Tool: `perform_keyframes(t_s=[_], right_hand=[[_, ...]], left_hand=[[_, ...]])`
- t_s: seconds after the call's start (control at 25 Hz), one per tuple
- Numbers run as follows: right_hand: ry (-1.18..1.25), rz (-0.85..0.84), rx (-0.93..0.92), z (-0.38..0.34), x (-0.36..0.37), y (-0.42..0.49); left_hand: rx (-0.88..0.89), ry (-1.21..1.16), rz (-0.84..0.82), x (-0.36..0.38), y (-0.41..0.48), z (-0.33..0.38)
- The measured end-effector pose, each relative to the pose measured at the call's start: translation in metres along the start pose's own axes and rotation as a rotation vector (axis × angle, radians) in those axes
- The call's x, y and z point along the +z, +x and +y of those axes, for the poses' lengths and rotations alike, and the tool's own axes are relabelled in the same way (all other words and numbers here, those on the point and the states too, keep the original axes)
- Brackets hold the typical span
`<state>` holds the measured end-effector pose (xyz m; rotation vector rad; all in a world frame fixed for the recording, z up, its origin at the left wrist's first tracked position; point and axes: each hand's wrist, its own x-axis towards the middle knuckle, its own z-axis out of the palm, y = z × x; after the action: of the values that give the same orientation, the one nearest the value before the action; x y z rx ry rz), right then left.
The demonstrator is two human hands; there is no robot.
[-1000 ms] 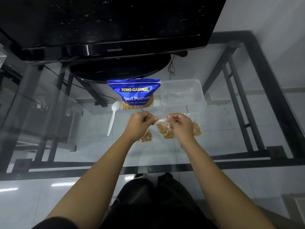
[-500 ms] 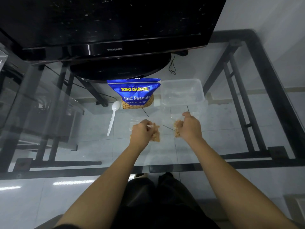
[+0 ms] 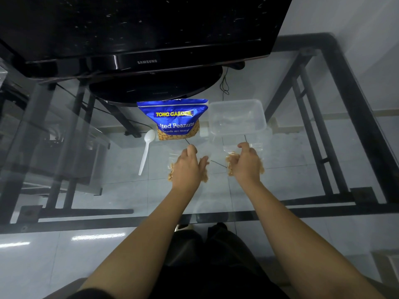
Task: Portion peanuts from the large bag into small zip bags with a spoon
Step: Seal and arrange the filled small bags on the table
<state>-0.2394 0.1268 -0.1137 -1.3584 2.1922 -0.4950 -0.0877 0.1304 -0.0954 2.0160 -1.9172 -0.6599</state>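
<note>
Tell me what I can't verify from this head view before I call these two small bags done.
- Left small bag: the left hand covers it; seal and fill hidden.
- Right small bag: the right hand covers most; whether the zip is closed is unreadable.
- Clear container: contents unclear through transparent plastic and glass reflections.
- Peanut bag: remaining amount hidden by packaging.

Glass-top table (image 3: 302,87) on a black metal frame (image 3: 354,100), pale glossy floor tiles (image 3: 54,262) visible right through it. Big black Samsung TV (image 3: 138,24) sits at the back, plain white wall (image 3: 345,20) behind.
</note>
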Motion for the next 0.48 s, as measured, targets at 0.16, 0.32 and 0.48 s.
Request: perform_keyframes(t_s=[0.16,0.32,0.48], right_hand=[[0.114,-0.011,0.088,-0.002,-0.002,0.002],[0.250,0.031,0.094,0.002,-0.001,-0.004],[0.501,0.014,0.037,-0.003,-0.004,-0.021]], left_hand=[[-0.032,-0.065,-0.012,0.002,0.007,0.014],[-0.044,-0.164,-0.058,0.007,0.012,0.019],[-0.192,-0.487,-0.197,0.008,0.012,0.021]])
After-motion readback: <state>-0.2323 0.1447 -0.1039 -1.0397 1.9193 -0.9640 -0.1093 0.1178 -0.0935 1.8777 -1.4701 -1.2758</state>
